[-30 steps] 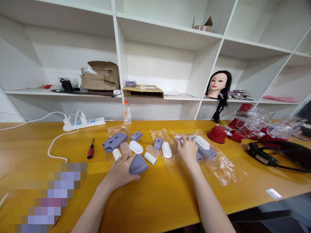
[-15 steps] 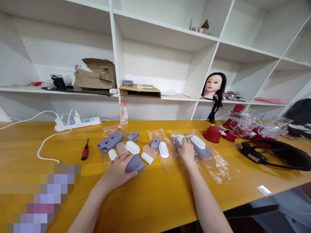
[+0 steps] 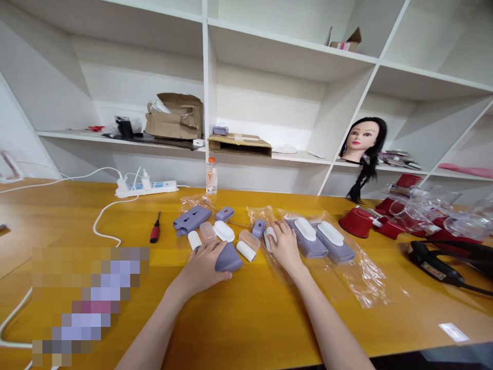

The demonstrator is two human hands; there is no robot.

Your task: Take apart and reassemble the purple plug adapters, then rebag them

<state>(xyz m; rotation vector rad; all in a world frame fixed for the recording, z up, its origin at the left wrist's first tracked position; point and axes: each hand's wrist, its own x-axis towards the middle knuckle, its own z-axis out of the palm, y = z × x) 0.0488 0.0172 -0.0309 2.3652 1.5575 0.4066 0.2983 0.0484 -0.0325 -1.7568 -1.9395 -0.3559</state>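
Observation:
My left hand (image 3: 202,264) curls over a purple casing (image 3: 230,258) lying on the table, thumb along its near side. My right hand (image 3: 285,249) grips a white oval piece (image 3: 271,237), partly hidden under its fingers. Right of that hand, two purple casings lie on clear plastic bags, each topped by a white oval cover (image 3: 305,229). Around my left hand are another purple casing (image 3: 192,220), a white oval piece (image 3: 224,231), white cylinders (image 3: 246,251), translucent pinkish pieces (image 3: 249,239), small purple blocks (image 3: 259,228) and thin springs.
A red-handled screwdriver (image 3: 155,232) and a power strip (image 3: 148,189) with white cables lie to the left. A bottle (image 3: 211,176) stands at the back. Red bases (image 3: 356,222), clear plastic parts and a black headband-like device (image 3: 435,264) occupy the right. White shelving rises behind.
My right hand has let go of the white cover on the left bagged casing and moved left onto the loose white oval piece. My left hand stays on its purple casing; the view has turned left.

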